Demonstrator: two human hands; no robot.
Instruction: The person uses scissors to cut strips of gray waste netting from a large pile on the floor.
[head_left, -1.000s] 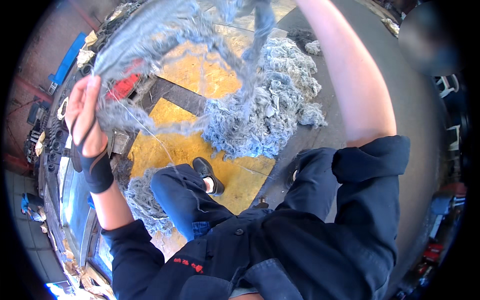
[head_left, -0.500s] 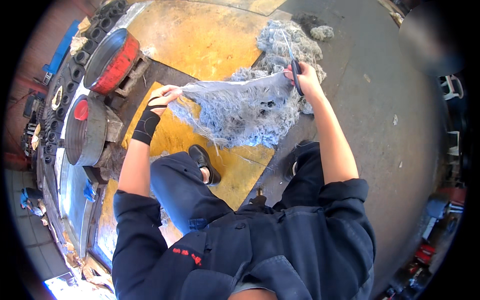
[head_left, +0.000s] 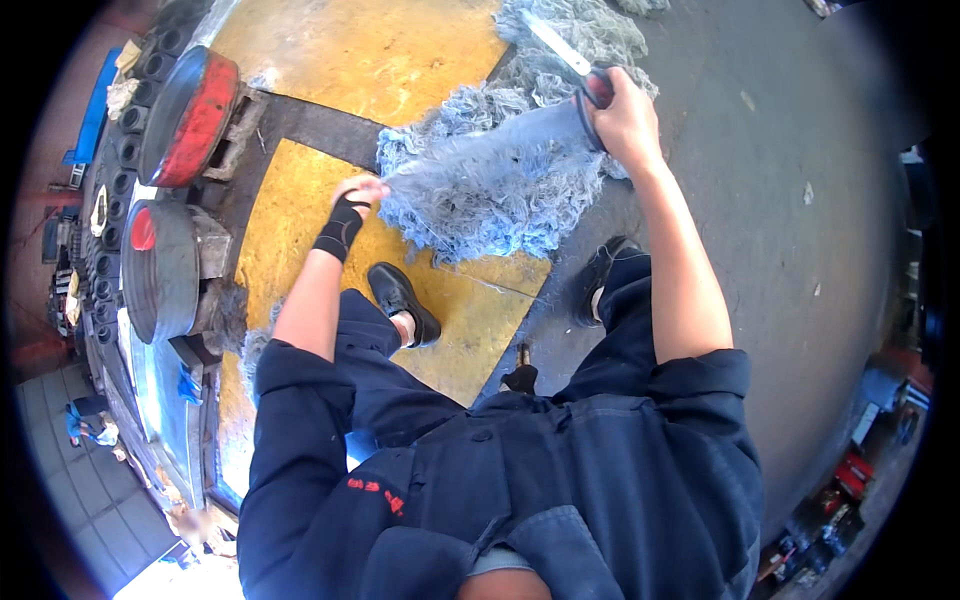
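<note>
A shaggy grey-blue mop cloth (head_left: 490, 185) with long frayed strands is stretched between my two hands. My left hand (head_left: 362, 190), with a black wrap on its wrist, is closed on the cloth's left corner. Black-handled scissors (head_left: 560, 45) are gripped in my right hand (head_left: 628, 122), their pale blades pointing up and left. The cloth's right end reaches that hand beside the handles; its fingers partly hide the hold there. Behind the cloth lies a heap of similar grey shaggy material (head_left: 590, 35).
Yellow plates (head_left: 360, 50) cover part of the dark floor (head_left: 760, 220). At left, two large metal rings, one red-sided (head_left: 208, 120) and one grey (head_left: 165, 275), rest on blocks near a row of dark round parts (head_left: 122, 180). My shoes (head_left: 402, 305) are below the cloth.
The cloth has tilted, its left end lower and its right end higher. My left hand has shifted right and slightly down; the right hand with the scissors has risen. The view has shifted.
</note>
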